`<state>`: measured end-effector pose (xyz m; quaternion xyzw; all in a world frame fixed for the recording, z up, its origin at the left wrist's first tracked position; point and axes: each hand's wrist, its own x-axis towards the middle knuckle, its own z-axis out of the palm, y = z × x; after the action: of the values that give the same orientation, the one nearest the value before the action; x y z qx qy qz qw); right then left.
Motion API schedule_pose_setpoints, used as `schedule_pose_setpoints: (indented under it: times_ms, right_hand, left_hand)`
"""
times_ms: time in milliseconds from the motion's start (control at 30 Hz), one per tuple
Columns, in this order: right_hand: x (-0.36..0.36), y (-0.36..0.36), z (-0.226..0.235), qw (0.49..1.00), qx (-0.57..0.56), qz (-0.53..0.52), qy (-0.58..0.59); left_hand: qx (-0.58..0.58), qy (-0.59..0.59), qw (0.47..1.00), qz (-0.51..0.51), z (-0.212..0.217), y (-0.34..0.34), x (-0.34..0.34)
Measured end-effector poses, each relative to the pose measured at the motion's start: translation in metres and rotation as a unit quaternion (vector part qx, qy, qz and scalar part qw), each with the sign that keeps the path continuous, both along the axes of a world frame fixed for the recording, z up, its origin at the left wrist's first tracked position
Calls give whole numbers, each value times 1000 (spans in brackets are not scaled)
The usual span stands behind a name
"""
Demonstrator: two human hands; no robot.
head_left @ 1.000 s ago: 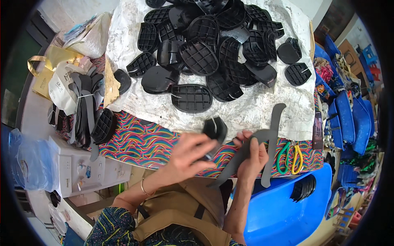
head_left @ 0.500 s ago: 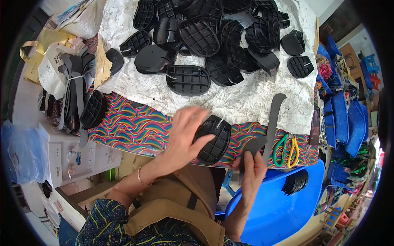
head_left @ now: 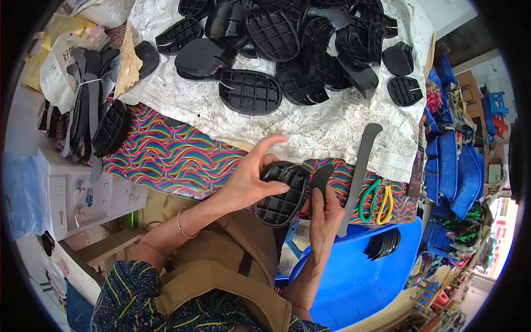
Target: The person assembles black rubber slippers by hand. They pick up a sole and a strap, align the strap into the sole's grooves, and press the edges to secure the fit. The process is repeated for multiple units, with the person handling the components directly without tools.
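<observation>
Near the table's front edge, my left hand (head_left: 249,180) grips a black shoe heel piece (head_left: 276,207), its gridded hollow side facing up. The thumb lies over the heel's rim and the index finger sticks out, away from it. Just to the right, my right hand (head_left: 326,213) pinches a dark grey strip (head_left: 323,177) between thumb and fingers, its rounded end pointing up. The strip stands close beside the heel; I cannot tell whether they touch. Another long grey strip (head_left: 360,169) lies right of my right hand.
Several black heel pieces (head_left: 271,36) are heaped on a stained white sheet (head_left: 221,130). Scissors (head_left: 383,202) with green and yellow handles lie at the right. Below stands a blue tub (head_left: 343,288) holding a stack of heels (head_left: 383,243). A tied strip bundle (head_left: 88,105) is at left.
My left hand has closed around the heel piece and tilted it, drawing it toward the table edge. My right hand has brought its strip upright beside the heel. The whole view has shifted slightly.
</observation>
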<state>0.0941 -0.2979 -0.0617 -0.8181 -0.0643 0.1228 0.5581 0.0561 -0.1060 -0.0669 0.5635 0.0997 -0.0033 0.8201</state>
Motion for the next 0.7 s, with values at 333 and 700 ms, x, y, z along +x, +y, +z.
schedule_pose_setpoints:
  times_ms: [333,700]
  right_hand:
    - [-1,5,8,999,-24,1,21]
    - [2,1,1,1000,-21,18,6]
  left_hand:
    - [29,27,998,-41,3,-9,19]
    - [67,54,992,-94,6,-3,27]
